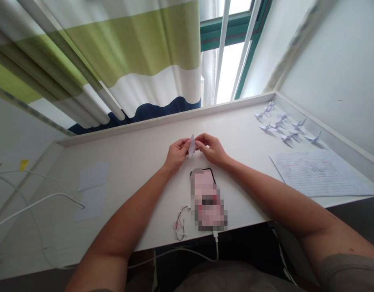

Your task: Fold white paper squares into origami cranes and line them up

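A small folded piece of white paper stands upright between both my hands, just above the white desk. My left hand pinches its left edge with closed fingers. My right hand pinches the right edge the same way. Both forearms reach in from the bottom of the view.
A phone on a white cable lies near my wrists, with a small bracelet beside it. Several folded paper cranes sit at the back right, next to a printed sheet. Blank paper squares and white cables lie left.
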{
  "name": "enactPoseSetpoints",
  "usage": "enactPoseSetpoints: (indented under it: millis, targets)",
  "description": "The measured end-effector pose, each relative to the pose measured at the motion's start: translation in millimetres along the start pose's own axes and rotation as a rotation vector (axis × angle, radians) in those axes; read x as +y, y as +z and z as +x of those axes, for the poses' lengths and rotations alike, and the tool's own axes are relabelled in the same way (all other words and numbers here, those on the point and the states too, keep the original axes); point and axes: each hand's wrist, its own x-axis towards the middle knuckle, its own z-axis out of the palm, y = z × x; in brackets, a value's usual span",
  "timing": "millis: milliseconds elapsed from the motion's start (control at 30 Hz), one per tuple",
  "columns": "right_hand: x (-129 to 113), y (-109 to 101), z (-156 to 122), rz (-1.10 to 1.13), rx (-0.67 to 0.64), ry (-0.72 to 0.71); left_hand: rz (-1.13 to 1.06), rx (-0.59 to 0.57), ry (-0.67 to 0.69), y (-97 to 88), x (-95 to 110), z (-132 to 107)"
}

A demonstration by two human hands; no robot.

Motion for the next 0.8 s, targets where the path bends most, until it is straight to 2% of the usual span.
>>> enactPoseSetpoints:
  millis: [200, 467, 533, 567, 633, 733, 800]
  targets:
    - [7, -2, 2, 0.017, -0.065, 0.027, 0.048, 0.038, 0.107, 3.3, 5, -3]
    - [2, -11, 1, 0.040, -0.080, 0.005, 0.192, 0.037, 0.127, 3.9, 8, -7]
    - [-1, -17, 1, -0.048, -0.076, -0.067, 0.232, 0.045, 0.152, 4.1, 7, -8]
    - [-3, -21, 1, -0.124, -0.072, -0.148, 0.243, 0.048, 0.165, 4.1, 7, -8]
    - [-3, -29, 3, -0.309, -0.148, -0.324, 0.242, 0.028, 0.177, 3.2, 7, -8]
    - [-1, -39, 5, -0.504, -0.277, -0.505, 0.214, -0.099, 0.127, -1.3, 9, -6]
    - [1, -44, 6, -0.580, -0.333, -0.549, 0.201, -0.205, 0.059, -6.6, 10, -4]
